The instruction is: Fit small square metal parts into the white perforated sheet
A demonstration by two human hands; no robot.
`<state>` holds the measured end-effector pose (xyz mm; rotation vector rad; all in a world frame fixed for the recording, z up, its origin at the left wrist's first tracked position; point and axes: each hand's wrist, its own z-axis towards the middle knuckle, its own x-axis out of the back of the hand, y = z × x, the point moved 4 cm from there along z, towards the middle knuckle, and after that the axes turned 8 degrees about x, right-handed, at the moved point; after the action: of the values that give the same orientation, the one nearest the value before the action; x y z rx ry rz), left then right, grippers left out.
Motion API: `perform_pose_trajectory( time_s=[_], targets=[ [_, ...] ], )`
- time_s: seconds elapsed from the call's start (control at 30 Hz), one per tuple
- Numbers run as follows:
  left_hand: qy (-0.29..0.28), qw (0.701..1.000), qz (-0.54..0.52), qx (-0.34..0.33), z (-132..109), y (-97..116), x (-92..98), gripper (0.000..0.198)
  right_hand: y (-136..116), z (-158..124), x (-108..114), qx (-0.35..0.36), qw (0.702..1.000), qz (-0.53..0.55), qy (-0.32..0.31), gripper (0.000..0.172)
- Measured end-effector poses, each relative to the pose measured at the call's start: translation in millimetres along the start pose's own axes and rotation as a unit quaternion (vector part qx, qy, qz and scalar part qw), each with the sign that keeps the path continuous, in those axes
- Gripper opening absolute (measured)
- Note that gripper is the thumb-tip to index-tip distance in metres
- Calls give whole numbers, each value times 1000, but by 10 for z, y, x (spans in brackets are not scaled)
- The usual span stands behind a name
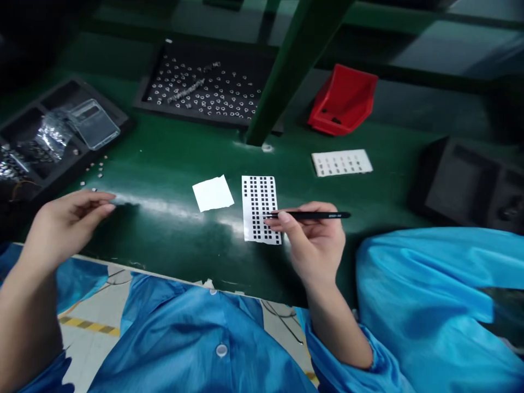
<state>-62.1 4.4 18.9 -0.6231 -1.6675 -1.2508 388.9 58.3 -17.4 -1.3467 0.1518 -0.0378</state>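
Observation:
My right hand [313, 240] is closed on black tweezers [315, 216], whose tip rests over a white sheet of small black square stickers [258, 207] on the green table [172, 164]. My left hand [67, 221] hovers over the table's left front edge, fingers pinched together on something too small to make out. A blank white paper square [213, 193] lies between the two hands, left of the sticker sheet.
A black tray of small metal rings [204, 87] sits at the back. A black tray with a clear plastic box [92, 123] is at the left. A red bin [343, 100], a white card [341, 162], a green post [286, 71] and a dark tray [470, 185] stand right.

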Motion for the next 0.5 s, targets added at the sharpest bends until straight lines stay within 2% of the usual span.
perform_pose_trajectory(
  time_s=[0.07, 0.1, 0.17, 0.27, 0.33, 0.4, 0.5],
  targets=[
    [-14, 994, -86, -65, -44, 440, -157, 19, 15, -70, 68, -28, 999, -29, -15, 40],
    [-42, 989, -110, -87, -50, 672, -274, 17, 17, -70, 77, -35, 998, -39, -21, 40],
    [-66, 971, -145, -179, -46, 1149, -518, 15, 20, 7, 45, -32, 998, -54, -26, 41],
    [-93, 921, -155, -346, -14, 1688, -927, 19, 103, 252, -77, -13, 997, -77, -26, 37],
    [-133, 886, -137, -423, 14, 1863, -1194, 22, 249, 414, -161, -27, 997, -71, -26, 35],
    [-176, 860, -101, -467, 38, 1922, -1407, 23, 423, 513, -213, -55, 997, -55, -22, 36],
    [-207, 839, -51, -501, 35, 1911, -1579, 26, 609, 533, -232, -72, 996, -52, -26, 36]
  ],
)
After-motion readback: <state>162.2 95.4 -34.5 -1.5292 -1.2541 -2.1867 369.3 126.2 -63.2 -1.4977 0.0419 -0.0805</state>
